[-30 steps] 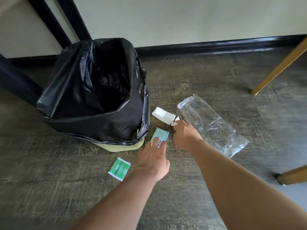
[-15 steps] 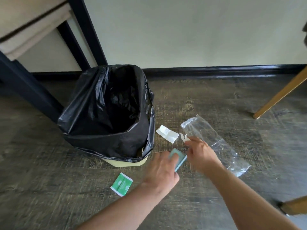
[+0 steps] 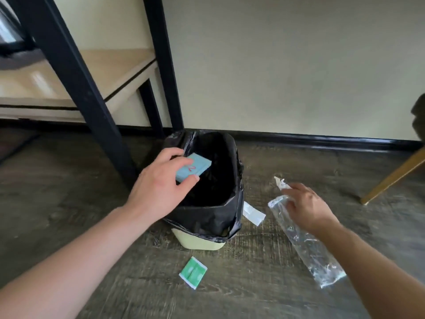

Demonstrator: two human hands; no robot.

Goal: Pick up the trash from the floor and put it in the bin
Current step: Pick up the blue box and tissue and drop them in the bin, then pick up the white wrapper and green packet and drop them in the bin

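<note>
A black-framed table (image 3: 76, 72) stands close behind a pale bin (image 3: 197, 241) lined with a glossy black bag (image 3: 220, 217) on the wood-grain floor (image 3: 264, 284). A crinkled clear plastic sleeve (image 3: 308, 252), a white paper strip (image 3: 253, 212) and a green sachet (image 3: 193, 272) lie beside it. The left hand (image 3: 158, 187) pinches a flat blue packet (image 3: 193, 167) over the bin's mouth; the right hand (image 3: 305, 207) clasps a white scrap (image 3: 281, 182).
</note>
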